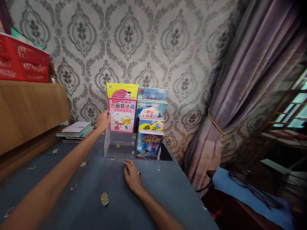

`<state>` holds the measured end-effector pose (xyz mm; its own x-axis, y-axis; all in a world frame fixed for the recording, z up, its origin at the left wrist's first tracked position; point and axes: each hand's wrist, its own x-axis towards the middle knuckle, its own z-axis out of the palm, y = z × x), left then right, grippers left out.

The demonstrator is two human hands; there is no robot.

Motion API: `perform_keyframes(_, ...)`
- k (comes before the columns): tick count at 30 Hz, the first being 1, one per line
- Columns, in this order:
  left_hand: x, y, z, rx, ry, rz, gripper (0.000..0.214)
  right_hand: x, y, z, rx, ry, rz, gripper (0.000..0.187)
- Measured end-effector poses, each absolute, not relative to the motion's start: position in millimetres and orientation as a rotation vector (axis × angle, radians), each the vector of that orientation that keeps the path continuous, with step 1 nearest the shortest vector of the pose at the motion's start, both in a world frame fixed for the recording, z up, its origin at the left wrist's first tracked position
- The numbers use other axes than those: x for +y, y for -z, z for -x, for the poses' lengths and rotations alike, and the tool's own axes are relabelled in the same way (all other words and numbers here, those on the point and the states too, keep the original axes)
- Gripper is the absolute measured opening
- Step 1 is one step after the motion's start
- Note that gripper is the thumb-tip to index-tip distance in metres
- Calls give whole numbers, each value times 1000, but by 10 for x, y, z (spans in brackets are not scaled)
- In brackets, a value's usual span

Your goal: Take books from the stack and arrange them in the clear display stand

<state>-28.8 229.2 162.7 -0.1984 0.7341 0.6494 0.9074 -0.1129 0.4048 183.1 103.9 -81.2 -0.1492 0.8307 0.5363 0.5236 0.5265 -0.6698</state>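
Grey damask wallpaper (148, 41) fills twelve o'clock; purple curtain (240, 95) at two, window (297, 105) at three, wooden cabinet (28, 111) at nine.

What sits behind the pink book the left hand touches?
Behind the pink book, a yellow book stands upright; only its top strip shows, the rest is covered.

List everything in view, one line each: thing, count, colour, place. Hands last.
stand: one, clear, on the table against the wall
pink book: one, pink, upright in the stand's left side
other upright books: five, yellow and blues, in the stand
book stack: one, mixed colours, lying flat left of the stand
basket: one, red, on the cabinet
cabinet: one, brown wood, far left
table: one, blue-grey cloth with small motifs, foreground
curtain: one, purple, tied back, right
left hand: at the pink book's left edge
right hand: flat on the table, before the stand
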Motion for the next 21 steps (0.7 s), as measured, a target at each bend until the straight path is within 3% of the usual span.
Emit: perform_keyframes(21, 2295, -1618, 342, -1863, 1166, 1920, 21, 1047, 800, -1860, -1849, -407, 1103, 39)
